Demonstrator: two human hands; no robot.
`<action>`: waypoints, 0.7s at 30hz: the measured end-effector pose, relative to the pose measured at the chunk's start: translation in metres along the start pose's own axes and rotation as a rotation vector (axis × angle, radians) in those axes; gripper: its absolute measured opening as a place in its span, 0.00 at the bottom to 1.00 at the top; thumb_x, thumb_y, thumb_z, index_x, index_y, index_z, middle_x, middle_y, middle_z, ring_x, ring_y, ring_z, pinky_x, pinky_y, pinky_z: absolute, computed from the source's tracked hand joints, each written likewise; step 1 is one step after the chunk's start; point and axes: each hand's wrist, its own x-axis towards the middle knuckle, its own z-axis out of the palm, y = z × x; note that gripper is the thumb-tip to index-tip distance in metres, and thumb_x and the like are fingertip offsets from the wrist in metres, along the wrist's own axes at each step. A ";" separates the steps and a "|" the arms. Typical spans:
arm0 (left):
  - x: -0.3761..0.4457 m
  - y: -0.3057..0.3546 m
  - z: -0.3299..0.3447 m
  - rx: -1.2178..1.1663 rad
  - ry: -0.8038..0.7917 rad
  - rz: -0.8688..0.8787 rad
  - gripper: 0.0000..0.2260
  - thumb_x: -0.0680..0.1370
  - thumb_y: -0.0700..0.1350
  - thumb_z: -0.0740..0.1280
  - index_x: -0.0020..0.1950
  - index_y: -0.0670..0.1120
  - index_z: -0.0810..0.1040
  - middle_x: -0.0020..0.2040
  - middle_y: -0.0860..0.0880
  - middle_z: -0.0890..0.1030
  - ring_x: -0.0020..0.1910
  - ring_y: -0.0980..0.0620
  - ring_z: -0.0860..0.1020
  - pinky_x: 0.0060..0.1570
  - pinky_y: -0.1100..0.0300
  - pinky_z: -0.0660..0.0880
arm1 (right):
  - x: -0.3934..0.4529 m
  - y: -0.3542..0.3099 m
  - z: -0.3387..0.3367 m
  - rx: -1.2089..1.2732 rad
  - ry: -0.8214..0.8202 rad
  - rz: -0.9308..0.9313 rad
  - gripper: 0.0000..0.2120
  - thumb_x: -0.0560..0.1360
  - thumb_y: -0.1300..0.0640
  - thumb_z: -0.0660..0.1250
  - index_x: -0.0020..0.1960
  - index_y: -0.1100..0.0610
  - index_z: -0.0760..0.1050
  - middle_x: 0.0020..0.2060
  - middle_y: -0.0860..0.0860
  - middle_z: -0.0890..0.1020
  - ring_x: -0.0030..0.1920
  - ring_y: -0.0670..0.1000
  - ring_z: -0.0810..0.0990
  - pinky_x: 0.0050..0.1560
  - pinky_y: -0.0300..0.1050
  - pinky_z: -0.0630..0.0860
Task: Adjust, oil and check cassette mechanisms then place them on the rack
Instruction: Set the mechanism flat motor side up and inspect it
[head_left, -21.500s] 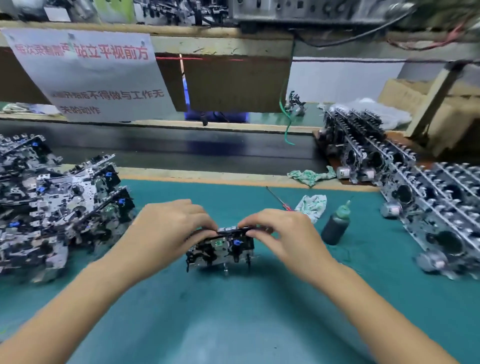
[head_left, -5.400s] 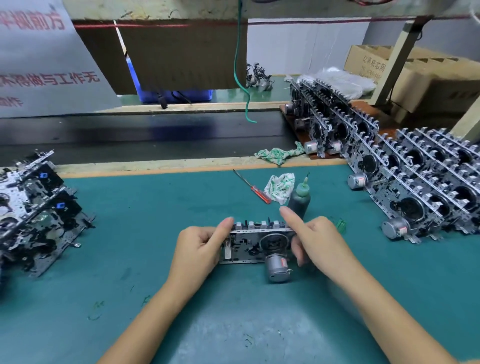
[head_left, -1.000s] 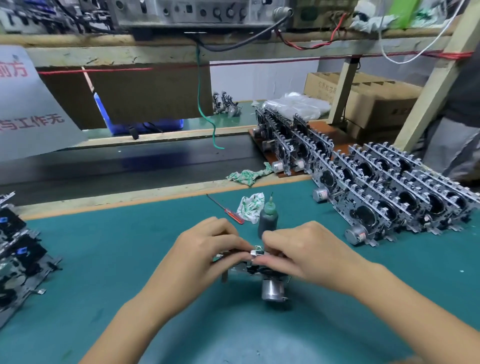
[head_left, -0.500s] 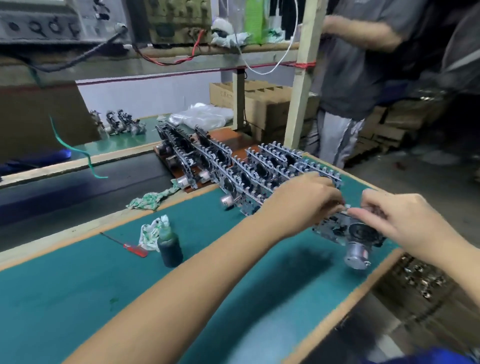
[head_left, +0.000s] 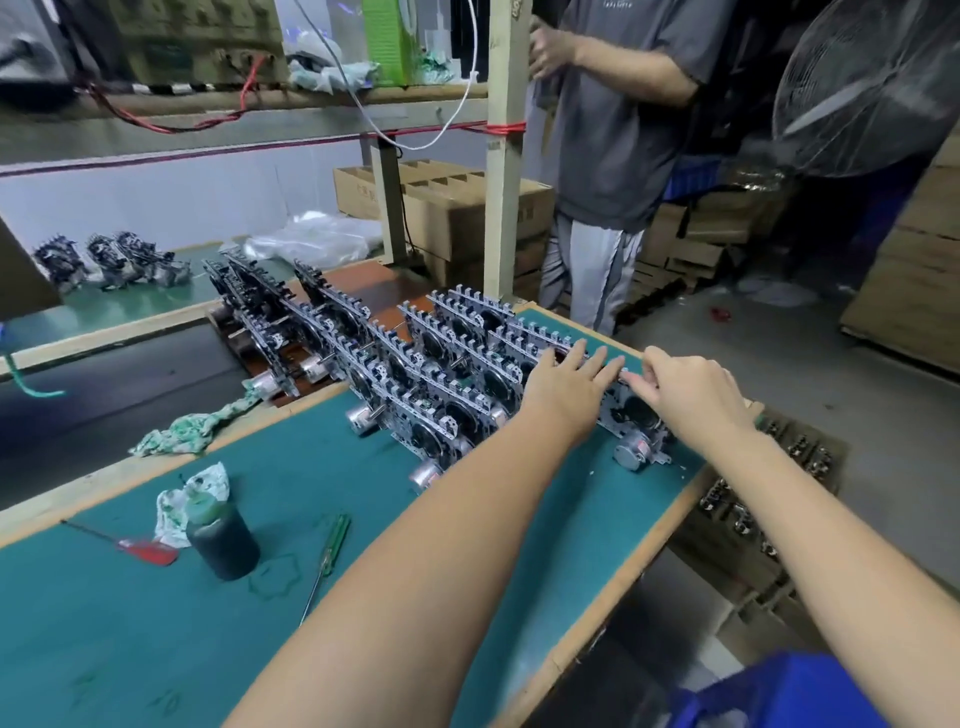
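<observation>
Cassette mechanism (head_left: 636, 415) now down on worktop (head_left: 311, 571) at near end of rows of finished mechanisms (head_left: 415, 374); half second back it was in air, a second back at bench centre getting fiddled with. Right hand (head_left: 691, 395) pinches its top edge, fingers curled. Left hand (head_left: 566, 382) lies flat, fingers straight, on its other end and neighbour. Looks like placing step nearly done. Oil bottle (head_left: 221, 535), screwdriver (head_left: 327, 556) well behind left forearm.

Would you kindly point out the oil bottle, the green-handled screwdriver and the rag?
oil bottle (head_left: 222, 540): head view, dark body.
green-handled screwdriver (head_left: 335, 540): head view, handle.
rag (head_left: 195, 427): head view, middle of cloth.
</observation>
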 end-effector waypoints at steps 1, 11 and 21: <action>0.001 0.002 0.004 0.005 0.004 -0.014 0.28 0.83 0.44 0.51 0.77 0.47 0.36 0.79 0.47 0.42 0.77 0.47 0.43 0.74 0.47 0.48 | 0.002 0.000 0.001 -0.017 0.008 -0.006 0.15 0.77 0.46 0.64 0.40 0.53 0.63 0.34 0.59 0.81 0.38 0.62 0.79 0.37 0.46 0.62; -0.060 -0.024 -0.006 -0.100 0.360 -0.012 0.21 0.80 0.45 0.58 0.73 0.47 0.63 0.75 0.46 0.62 0.74 0.48 0.59 0.73 0.46 0.48 | -0.024 -0.041 -0.022 0.041 0.164 -0.301 0.12 0.71 0.51 0.72 0.45 0.58 0.75 0.36 0.52 0.77 0.39 0.57 0.76 0.38 0.50 0.71; -0.334 -0.078 0.057 -0.527 0.324 -0.515 0.11 0.76 0.44 0.66 0.57 0.49 0.79 0.50 0.53 0.81 0.47 0.50 0.77 0.49 0.58 0.70 | -0.112 -0.244 -0.020 0.621 -0.415 -0.840 0.16 0.73 0.40 0.57 0.46 0.49 0.76 0.30 0.41 0.75 0.33 0.44 0.74 0.34 0.44 0.74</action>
